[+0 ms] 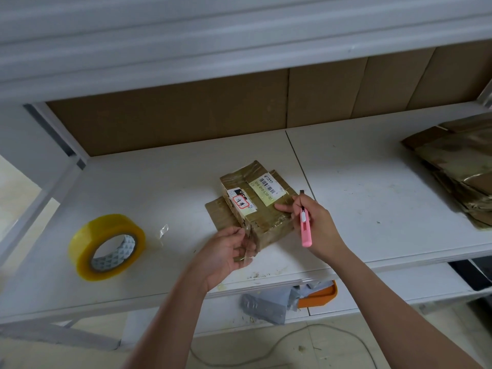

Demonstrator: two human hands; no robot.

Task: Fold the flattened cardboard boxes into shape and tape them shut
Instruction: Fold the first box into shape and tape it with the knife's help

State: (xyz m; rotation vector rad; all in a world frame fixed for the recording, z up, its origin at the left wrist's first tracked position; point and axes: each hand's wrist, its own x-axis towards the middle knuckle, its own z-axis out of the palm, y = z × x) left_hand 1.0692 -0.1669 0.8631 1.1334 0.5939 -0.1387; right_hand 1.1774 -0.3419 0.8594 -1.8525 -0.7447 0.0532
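Nearest us, below the shelf edge, a grey bag [263, 307] and an orange tray [319, 295] sit on a lower level, out of the work.

Our left hand [223, 255] is palm up at the near end of the box [257, 206], fingers curled and pinching a strip of clear tape [249, 245] that runs off the box's near face. We hold it taut, it seems, so it can be laid flat or trimmed — the tape is nearly invisible against the skin, so where it ends we cannot say for certain.

Our right hand [314, 225] grips a pink cutter [305, 227] in a closed fist, blade end pointing up and away from us, while the thumb reaches out and presses on the box's right edge. That grip keeps the cutter ready and still lets the hand pin the box against the left hand's pull.

The box lies mid-shelf [159, 182], already folded into shape and heavily wrapped in old glossy tape, with two labels on top. A flap sticks out flat at its left side, so closing looks unfinished.

To the left stands the tape roll [106, 246], on edge and within easy reach, a loose scrap [163, 233] just beside it.

Farther right, well apart, a stack [458, 166] of flattened boxes waits — the next ones to fold. Behind everything, brown cardboard [186, 115] backs the shelf.
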